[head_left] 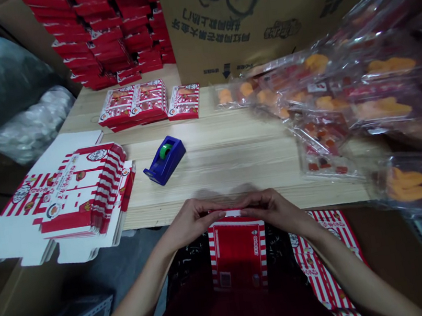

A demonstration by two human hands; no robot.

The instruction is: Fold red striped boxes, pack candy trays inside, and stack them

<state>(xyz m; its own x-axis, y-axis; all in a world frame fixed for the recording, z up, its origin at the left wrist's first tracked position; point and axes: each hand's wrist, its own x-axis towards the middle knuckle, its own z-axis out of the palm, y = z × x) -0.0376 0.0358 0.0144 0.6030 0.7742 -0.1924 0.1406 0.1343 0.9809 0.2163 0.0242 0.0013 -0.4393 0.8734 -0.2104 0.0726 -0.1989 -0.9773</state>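
Both my hands are at the far end of a red-and-white striped cardboard box [238,254], held upright against my lap near the table's front edge. My left hand [196,218] grips the box's top left corner, its thumb along the edge. Opposite it, my right hand [274,209] closes on the top right corner with the thumb pressed on the flap. A white strip of the top edge shows between the two thumbs. Fingers behind the box are partly hidden. Beyond my hands lies a blue tape dispenser [166,159] with a green core.
On the left are stacked flat cartons [77,194]. Filled striped boxes [139,102] lie at the back, before a tall pile of red packs [109,33]. A big brown carton [254,19] stands behind. Clear bags of candy [322,104] heap on the right; striped cartons [329,261] lie beneath my right arm.
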